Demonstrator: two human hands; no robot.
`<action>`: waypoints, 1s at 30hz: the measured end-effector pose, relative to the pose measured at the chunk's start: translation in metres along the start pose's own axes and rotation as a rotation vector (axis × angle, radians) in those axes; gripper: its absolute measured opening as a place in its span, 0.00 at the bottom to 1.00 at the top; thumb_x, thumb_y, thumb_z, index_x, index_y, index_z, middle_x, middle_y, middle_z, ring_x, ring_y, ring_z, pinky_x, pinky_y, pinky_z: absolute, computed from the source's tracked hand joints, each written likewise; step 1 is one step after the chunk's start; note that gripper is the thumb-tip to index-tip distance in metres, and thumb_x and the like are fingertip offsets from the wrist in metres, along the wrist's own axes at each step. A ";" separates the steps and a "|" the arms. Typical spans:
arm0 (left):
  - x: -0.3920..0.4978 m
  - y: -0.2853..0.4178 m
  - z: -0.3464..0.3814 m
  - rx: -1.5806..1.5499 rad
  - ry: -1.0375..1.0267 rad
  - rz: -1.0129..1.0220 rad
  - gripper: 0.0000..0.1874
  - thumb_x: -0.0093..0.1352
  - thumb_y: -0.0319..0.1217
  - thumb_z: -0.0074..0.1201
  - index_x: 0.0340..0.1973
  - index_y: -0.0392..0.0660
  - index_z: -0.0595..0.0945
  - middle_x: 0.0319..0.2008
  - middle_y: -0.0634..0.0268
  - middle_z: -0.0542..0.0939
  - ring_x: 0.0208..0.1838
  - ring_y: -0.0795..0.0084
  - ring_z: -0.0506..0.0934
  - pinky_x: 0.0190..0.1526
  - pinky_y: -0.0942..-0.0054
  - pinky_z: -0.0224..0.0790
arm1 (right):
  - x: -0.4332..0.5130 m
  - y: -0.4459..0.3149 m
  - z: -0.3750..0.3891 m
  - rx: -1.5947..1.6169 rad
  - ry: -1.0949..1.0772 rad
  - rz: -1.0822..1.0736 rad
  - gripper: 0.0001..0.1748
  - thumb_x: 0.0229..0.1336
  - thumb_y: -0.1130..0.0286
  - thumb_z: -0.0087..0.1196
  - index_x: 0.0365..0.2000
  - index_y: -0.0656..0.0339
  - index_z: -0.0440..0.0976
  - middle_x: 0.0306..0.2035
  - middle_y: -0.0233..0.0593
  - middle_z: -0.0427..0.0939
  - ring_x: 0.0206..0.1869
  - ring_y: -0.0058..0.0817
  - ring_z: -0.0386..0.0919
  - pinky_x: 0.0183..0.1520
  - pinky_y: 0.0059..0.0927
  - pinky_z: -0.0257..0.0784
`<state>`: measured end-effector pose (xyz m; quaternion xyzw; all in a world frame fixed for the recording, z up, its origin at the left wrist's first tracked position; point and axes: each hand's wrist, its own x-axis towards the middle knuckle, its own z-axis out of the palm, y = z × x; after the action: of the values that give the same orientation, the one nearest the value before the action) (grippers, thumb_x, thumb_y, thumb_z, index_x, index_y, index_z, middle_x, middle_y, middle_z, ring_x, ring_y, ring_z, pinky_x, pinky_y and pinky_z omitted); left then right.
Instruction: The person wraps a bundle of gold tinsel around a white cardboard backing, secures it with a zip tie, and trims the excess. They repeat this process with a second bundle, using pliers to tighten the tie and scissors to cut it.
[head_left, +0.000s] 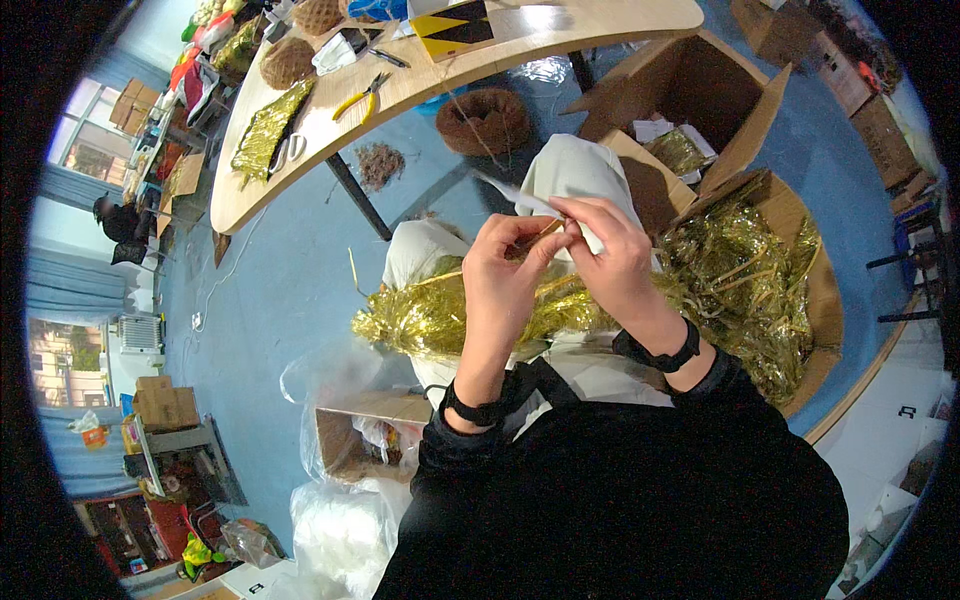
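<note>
My left hand (506, 259) and my right hand (611, 251) meet above my lap. Between the fingertips of my left hand is a thin gold-brown strip. The fingers of my right hand pinch at the end of that strip, beside a narrow whitish piece (514, 193) that sticks out to the upper left; which fingers hold the whitish piece is hard to tell. A bundle of gold tinsel (420, 311) lies across my thighs under both hands. More gold tinsel (750, 292) fills an open cardboard box at my right.
On the curved wooden table (420, 86) lie yellow-handled pliers (361, 99), scissors (289, 152), a gold foil piece (270, 131), a pen (388, 58) and twine balls (288, 63). A brown round basket (482, 121) stands below. Another open cardboard box (697, 82) is at upper right; plastic bags (345, 532) lie lower left.
</note>
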<state>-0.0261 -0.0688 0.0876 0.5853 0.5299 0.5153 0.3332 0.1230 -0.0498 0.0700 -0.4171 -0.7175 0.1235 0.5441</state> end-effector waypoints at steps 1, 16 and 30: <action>0.000 0.002 -0.001 0.003 -0.029 0.009 0.11 0.65 0.29 0.69 0.39 0.37 0.85 0.33 0.63 0.81 0.33 0.76 0.78 0.37 0.77 0.71 | -0.001 0.002 -0.003 0.029 0.000 0.038 0.17 0.53 0.83 0.61 0.45 0.64 0.80 0.42 0.44 0.84 0.42 0.41 0.83 0.46 0.32 0.79; 0.002 0.000 -0.043 -0.009 -0.014 -0.194 0.11 0.67 0.27 0.67 0.40 0.37 0.81 0.34 0.68 0.81 0.37 0.80 0.76 0.41 0.77 0.69 | 0.012 0.029 -0.057 0.714 0.079 0.662 0.11 0.61 0.76 0.62 0.44 0.68 0.81 0.40 0.34 0.84 0.41 0.16 0.78 0.48 0.20 0.72; -0.001 -0.006 -0.042 -0.045 -0.062 -0.166 0.09 0.67 0.29 0.68 0.35 0.35 0.85 0.30 0.72 0.75 0.32 0.84 0.69 0.34 0.81 0.61 | 0.009 0.048 -0.066 1.015 0.008 0.762 0.13 0.61 0.77 0.61 0.47 0.67 0.79 0.43 0.35 0.84 0.44 0.20 0.80 0.52 0.22 0.73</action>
<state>-0.0683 -0.0748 0.0921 0.5473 0.5546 0.4791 0.4041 0.2034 -0.0313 0.0707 -0.3338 -0.3689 0.6317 0.5945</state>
